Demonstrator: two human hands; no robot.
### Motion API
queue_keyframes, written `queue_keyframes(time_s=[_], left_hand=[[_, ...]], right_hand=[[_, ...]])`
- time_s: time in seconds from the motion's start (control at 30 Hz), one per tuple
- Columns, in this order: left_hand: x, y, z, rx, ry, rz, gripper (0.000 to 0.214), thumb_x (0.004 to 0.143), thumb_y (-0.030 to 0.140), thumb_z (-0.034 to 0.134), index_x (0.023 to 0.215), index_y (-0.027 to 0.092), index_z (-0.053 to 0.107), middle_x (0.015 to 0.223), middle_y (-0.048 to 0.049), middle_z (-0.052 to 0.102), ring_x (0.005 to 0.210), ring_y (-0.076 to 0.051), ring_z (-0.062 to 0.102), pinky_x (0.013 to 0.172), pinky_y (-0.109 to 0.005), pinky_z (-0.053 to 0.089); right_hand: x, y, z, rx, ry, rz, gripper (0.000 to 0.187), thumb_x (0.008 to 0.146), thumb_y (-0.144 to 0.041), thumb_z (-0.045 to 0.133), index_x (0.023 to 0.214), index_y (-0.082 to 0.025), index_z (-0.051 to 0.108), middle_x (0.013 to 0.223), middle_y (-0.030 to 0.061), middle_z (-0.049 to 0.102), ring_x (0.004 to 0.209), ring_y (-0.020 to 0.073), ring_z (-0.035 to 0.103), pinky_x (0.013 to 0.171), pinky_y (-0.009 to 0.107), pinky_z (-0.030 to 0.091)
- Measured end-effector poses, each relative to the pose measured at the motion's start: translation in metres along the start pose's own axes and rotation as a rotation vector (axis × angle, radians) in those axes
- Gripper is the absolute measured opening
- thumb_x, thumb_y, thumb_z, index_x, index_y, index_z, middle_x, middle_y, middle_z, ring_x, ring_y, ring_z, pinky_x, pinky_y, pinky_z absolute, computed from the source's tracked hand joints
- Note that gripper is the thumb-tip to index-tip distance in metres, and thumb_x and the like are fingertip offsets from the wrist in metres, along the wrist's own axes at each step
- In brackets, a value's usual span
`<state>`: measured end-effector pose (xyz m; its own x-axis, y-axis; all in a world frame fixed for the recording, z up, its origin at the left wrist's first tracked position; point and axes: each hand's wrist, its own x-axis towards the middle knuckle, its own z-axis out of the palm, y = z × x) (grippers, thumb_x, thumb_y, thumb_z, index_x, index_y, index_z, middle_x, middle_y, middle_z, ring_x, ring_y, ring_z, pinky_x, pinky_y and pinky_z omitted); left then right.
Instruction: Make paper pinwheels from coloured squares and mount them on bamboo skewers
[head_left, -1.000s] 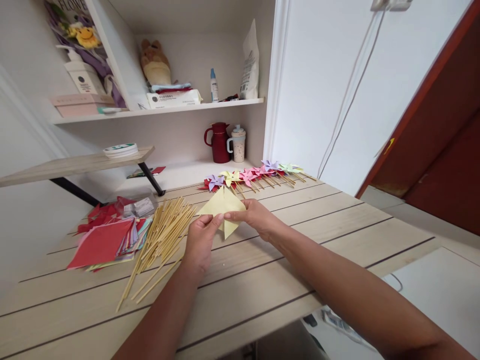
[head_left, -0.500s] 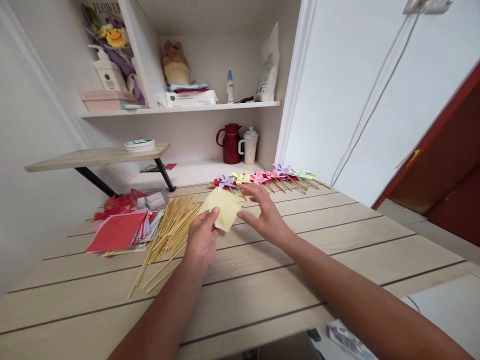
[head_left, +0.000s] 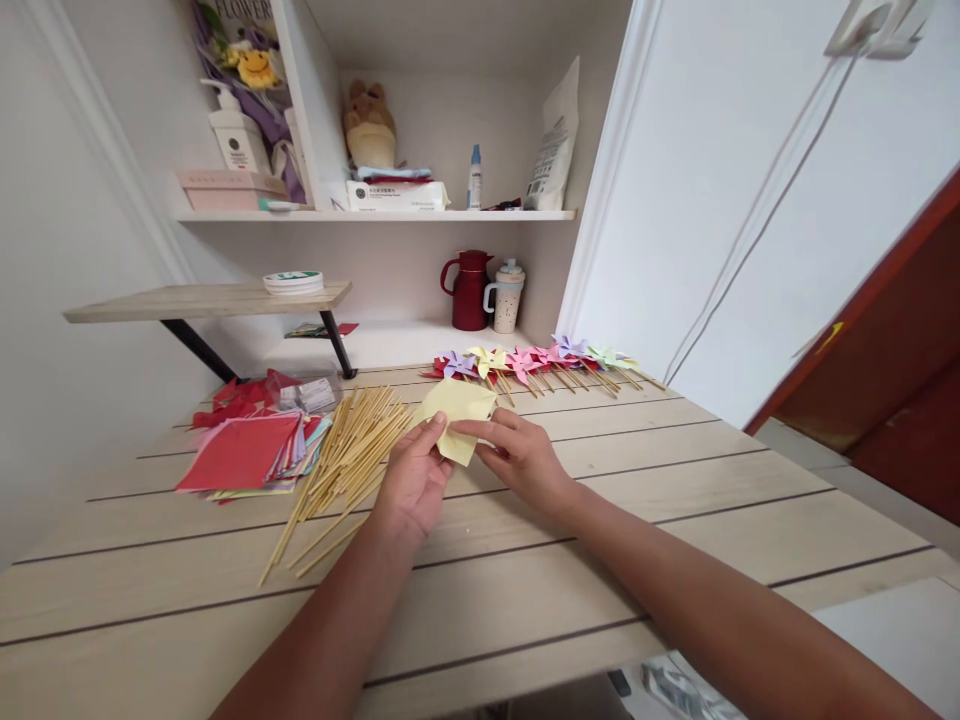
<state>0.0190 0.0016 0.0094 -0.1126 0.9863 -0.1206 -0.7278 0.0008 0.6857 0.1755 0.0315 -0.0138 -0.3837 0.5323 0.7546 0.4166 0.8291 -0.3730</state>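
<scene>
A pale yellow sheet of paper (head_left: 462, 404) is held up above the table, its corners partly bent. My left hand (head_left: 416, 475) grips its lower left edge, thumb on top and fingers behind. On the right side, my right hand (head_left: 521, 455) is closed on the same sheet, the index finger lying across its face toward the left thumb. Part of the grip is hidden behind the fingers. Close by on the left lies a pile of thin wooden sticks (head_left: 349, 445). Farther back rests a row of finished paper pinwheels (head_left: 521, 365) on sticks.
A stack of coloured paper squares (head_left: 240, 455) lies at left, with red pieces (head_left: 240, 398) and a clear plastic box (head_left: 309, 392) behind. A small raised shelf (head_left: 202, 298) stands over the back left. A red jug (head_left: 470, 290) and a cup (head_left: 508, 298) stand at the back.
My right hand has moved in from beside the yellow paper and now closes on it, index finger across the front. The left hand keeps its hold. The view has shifted slightly.
</scene>
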Motion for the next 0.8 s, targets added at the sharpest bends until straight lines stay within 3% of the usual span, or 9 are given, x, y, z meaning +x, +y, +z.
queue_keyframes(time_s=[0.23,0.43,0.8], left_hand=[[0.002,-0.001,-0.004,0.031,-0.027,0.053,0.023,0.076,0.021,0.084,0.097,0.015,0.076,0.107,-0.0096,0.078,0.089,-0.016,0.071,0.077,-0.025,0.055],[-0.001,-0.005,-0.003,0.100,-0.034,0.066,0.029,0.067,0.026,0.090,0.090,0.016,0.077,0.100,-0.0075,0.078,0.080,-0.013,0.069,0.069,-0.023,0.051],[-0.003,-0.008,0.001,0.296,0.018,0.183,0.035,0.054,0.034,0.096,0.078,0.015,0.079,0.083,-0.0049,0.077,0.074,-0.013,0.063,0.067,-0.023,0.046]], right_hand=[[0.002,-0.003,-0.003,0.069,0.040,0.023,0.017,0.095,-0.031,0.064,0.099,-0.028,0.080,0.079,0.0036,0.061,0.068,0.0163,0.057,0.061,0.028,0.047],[0.009,-0.010,-0.005,0.213,0.078,0.197,0.025,0.090,-0.045,0.072,0.080,-0.023,0.078,0.068,0.0028,0.062,0.062,0.0170,0.054,0.060,0.030,0.044],[0.015,-0.014,-0.009,0.308,0.152,0.415,0.027,0.082,-0.040,0.078,0.065,-0.021,0.069,0.067,0.0023,0.067,0.064,0.0176,0.057,0.062,0.030,0.043]])
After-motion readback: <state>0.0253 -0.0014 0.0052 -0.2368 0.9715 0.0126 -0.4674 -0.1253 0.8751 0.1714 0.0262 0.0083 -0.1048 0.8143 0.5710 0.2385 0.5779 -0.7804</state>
